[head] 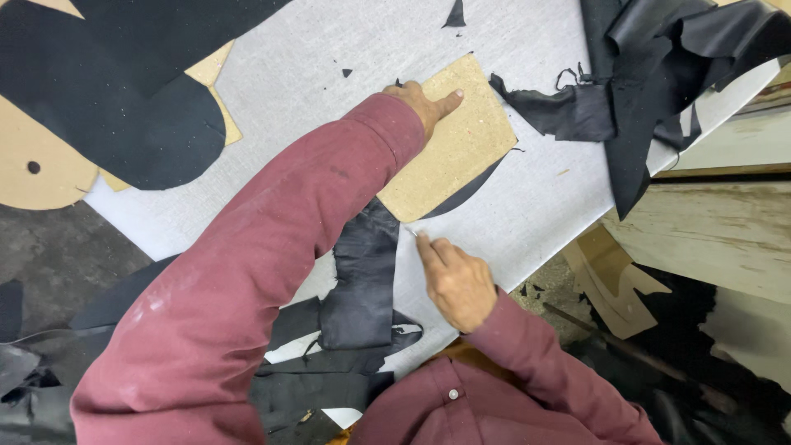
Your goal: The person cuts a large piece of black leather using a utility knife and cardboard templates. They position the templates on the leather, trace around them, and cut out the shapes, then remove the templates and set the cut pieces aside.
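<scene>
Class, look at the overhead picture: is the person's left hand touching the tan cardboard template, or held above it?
Touching. The head view shows the left hand pressed flat on the tan cardboard template, finger extended across its surface, no gap visible.

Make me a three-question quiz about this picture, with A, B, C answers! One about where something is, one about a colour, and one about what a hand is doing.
1. Where is the brown cardboard pattern?
A. On the grey cutting board
B. On the floor
C. Held up in the air

2. What colour are the person's sleeves?
A. Green
B. Dark red
C. Yellow

3. What is the left hand doing?
A. Hanging clear of the table
B. Squeezing a ball
C. Pressing flat on the pattern

Answers:
1. A, the pattern lies on the grey cutting board, over a piece of black material that peeks out at its lower edge.
2. B, both sleeves are dark red.
3. C, the left hand lies open on the pattern's top edge, while the right hand works a thin tool near its lower corner.
</scene>
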